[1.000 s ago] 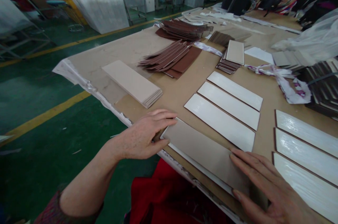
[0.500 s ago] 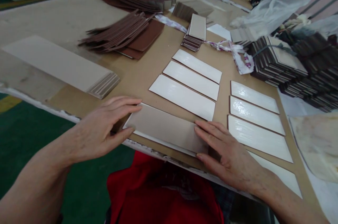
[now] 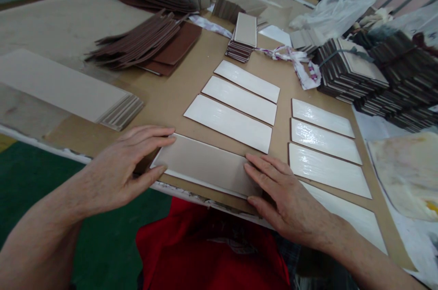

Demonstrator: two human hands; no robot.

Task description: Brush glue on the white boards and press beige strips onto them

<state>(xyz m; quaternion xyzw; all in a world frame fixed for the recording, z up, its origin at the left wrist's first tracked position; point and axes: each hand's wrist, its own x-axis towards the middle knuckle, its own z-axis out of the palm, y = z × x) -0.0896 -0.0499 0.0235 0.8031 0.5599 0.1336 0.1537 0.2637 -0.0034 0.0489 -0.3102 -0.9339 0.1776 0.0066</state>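
Observation:
A flat beige rectangular panel point(image 3: 201, 162) lies at the table's near edge, over a white-faced piece whose rim shows along its near side. My left hand point(image 3: 132, 169) spans the panel's left end, fingertips at the far corner and thumb at the near one. At the right end, my right hand point(image 3: 278, 189) has its fingers on the top and far side, with the thumb by the near edge. Just beyond lie three glossy white panels point(image 3: 227, 123) in a row. More glossy white panels point(image 3: 328, 169) lie to the right, one partly behind my right forearm.
A stack of long beige strips point(image 3: 68, 87) lies left. Fanned brown pieces point(image 3: 137, 46) sit behind, and a small stack of panels point(image 3: 245, 30) stands at the back. Tied dark stacks point(image 3: 352, 69), a clear plastic bag point(image 3: 345, 2) and a stained sheet point(image 3: 407, 171) are at right.
The whole view has shifted slightly, so things appear a little further left. Both hands keep nearly the same place on the beige panel.

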